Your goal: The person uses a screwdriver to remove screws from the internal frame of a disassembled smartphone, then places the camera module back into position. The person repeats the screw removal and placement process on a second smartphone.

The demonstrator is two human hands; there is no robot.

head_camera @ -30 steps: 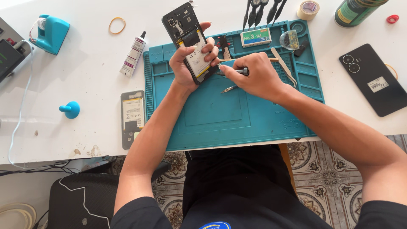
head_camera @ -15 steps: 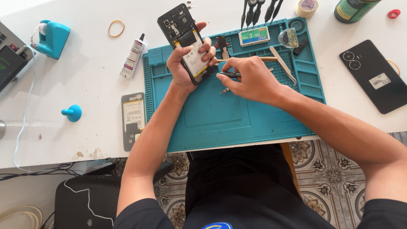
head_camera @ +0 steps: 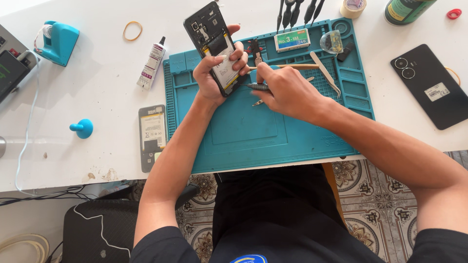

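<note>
Grip: left hand (head_camera: 214, 78) clasps opened phone (head_camera: 214, 46), innards facing up for access; right hand (head_camera: 287, 90) pinches screwdriver (head_camera: 257, 86) beside phone, above teal mat (head_camera: 253, 131).

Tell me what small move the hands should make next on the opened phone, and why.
Probably bring the dark screwdriver tip onto the opened black phone: the right hand holds it just beside the phone, which the left hand grips tilted above the teal mat.

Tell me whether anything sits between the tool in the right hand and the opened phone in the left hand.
Nothing visible does. The right hand holds the tool with its tip right at the opened phone, which the left hand grips.
</note>
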